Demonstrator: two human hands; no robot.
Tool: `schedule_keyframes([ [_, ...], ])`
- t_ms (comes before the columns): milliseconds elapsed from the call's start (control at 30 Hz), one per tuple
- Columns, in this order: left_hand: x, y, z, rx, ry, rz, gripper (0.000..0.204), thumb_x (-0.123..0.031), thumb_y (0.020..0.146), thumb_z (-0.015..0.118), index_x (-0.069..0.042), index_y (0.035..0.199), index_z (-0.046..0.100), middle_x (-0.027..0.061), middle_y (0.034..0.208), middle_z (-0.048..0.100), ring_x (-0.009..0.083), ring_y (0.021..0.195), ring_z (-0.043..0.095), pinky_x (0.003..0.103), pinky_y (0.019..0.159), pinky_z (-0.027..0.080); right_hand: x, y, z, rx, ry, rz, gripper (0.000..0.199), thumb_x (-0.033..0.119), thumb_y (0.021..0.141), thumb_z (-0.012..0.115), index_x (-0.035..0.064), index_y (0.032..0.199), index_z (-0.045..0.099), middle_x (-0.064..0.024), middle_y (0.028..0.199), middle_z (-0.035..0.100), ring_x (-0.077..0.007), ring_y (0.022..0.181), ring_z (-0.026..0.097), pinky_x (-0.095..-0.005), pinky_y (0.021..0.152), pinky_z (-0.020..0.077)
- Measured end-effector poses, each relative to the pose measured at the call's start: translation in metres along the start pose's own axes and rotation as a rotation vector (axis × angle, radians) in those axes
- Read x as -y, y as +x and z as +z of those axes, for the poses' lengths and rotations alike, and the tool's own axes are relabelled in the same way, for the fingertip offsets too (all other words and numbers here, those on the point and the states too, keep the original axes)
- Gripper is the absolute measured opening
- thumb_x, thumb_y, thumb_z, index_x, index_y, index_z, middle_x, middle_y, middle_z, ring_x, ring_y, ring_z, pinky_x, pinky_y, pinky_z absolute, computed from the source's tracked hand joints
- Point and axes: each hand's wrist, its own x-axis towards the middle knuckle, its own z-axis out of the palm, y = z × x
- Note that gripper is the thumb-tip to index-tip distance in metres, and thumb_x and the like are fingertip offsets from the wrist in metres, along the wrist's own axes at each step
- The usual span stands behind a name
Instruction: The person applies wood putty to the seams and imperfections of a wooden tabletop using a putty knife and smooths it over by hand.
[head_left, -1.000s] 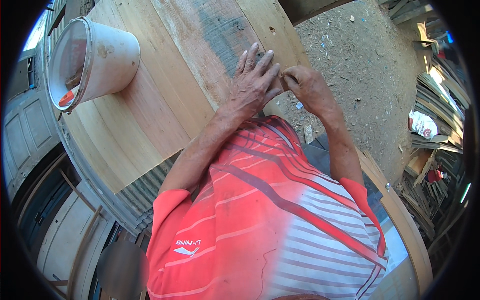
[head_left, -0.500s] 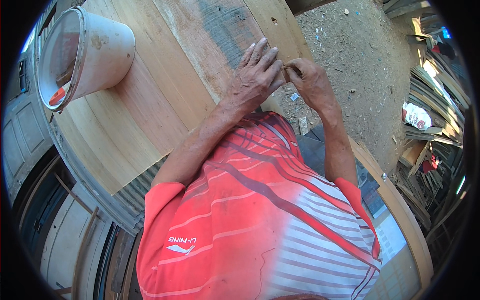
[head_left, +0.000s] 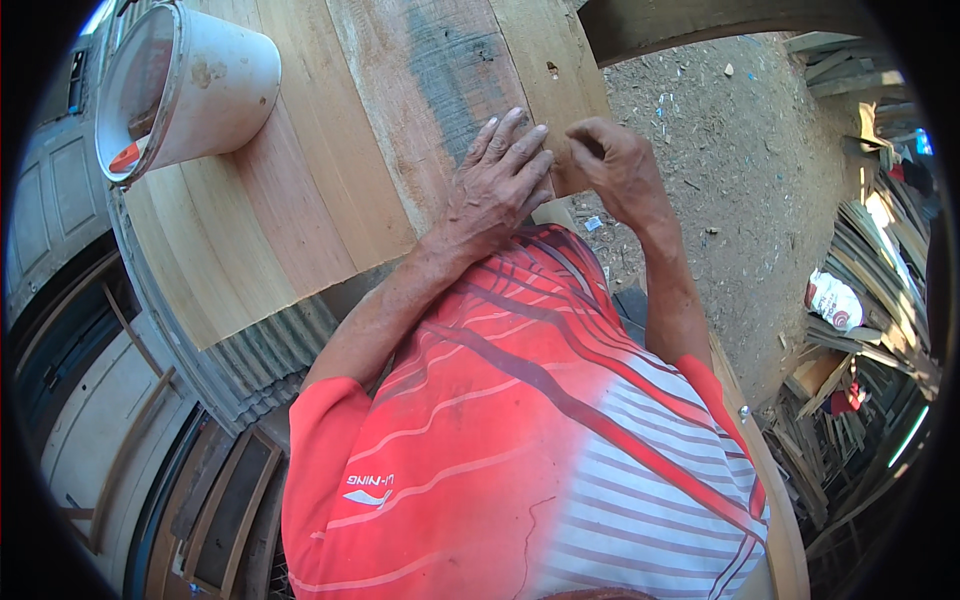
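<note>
My left hand (head_left: pixel 497 185) lies flat, fingers spread, on a wide panel of joined wooden planks (head_left: pixel 330 170), close to its near right edge. Right beside it, my right hand (head_left: pixel 612 165) is curled at the panel's edge, fingertips pinched together; whether something small is held in them I cannot tell. The two hands nearly touch. My red and white striped shirt (head_left: pixel 520 440) fills the lower middle of the view and hides the panel's near edge under it.
A white plastic bucket (head_left: pixel 185 85) lies tilted on the panel's far left, something orange inside. A dark beam (head_left: pixel 700 25) crosses above right. Dirt ground with wood chips (head_left: pixel 740 170) lies to the right, stacked timber scraps (head_left: pixel 870 330) beyond. Grey door panels (head_left: pixel 60 210) lean at left.
Both hands stay at the panel's right edge. The view has shifted slightly, so bucket and hands sit a little higher in the picture.
</note>
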Motion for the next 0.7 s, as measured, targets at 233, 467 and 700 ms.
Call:
schedule_keyframes([
  [233,-0.014,-0.004,0.005,-0.041,-0.032,-0.126,0.045,-0.027,0.094,0.076,-0.007,0.134,0.067,0.0107,0.155,0.054,0.0372,0.152,0.041,0.052,0.126,0.032,-0.016,0.079,-0.013,-0.002,-0.2,-0.248,0.015,0.013,0.098,0.068,0.0,0.106,0.071,-0.022,0.101,0.073,-0.0413,0.094,0.072,-0.047,0.081,0.0576],
  [467,-0.016,-0.004,0.008,-0.093,-0.057,-0.152,0.042,-0.025,0.093,0.077,-0.008,0.13,0.069,0.0108,0.152,0.057,0.0368,0.147,0.047,0.052,0.125,0.035,-0.021,0.094,-0.01,-0.002,-0.258,-0.336,0.021,0.014,0.097,0.071,-0.0007,0.112,0.07,-0.0222,0.101,0.073,-0.0402,0.092,0.072,-0.0471,0.082,0.0582],
  [700,-0.01,0.011,0.008,-0.235,-0.072,-0.207,0.046,-0.024,0.091,0.078,-0.006,0.133,0.067,0.0148,0.149,0.058,0.0392,0.147,0.047,0.053,0.124,0.035,-0.036,0.067,-0.009,-0.117,-0.322,-0.351,0.034,0.014,0.096,0.073,0.003,0.128,0.068,-0.0184,0.114,0.068,-0.0368,0.101,0.07,-0.0468,0.088,0.0572],
])
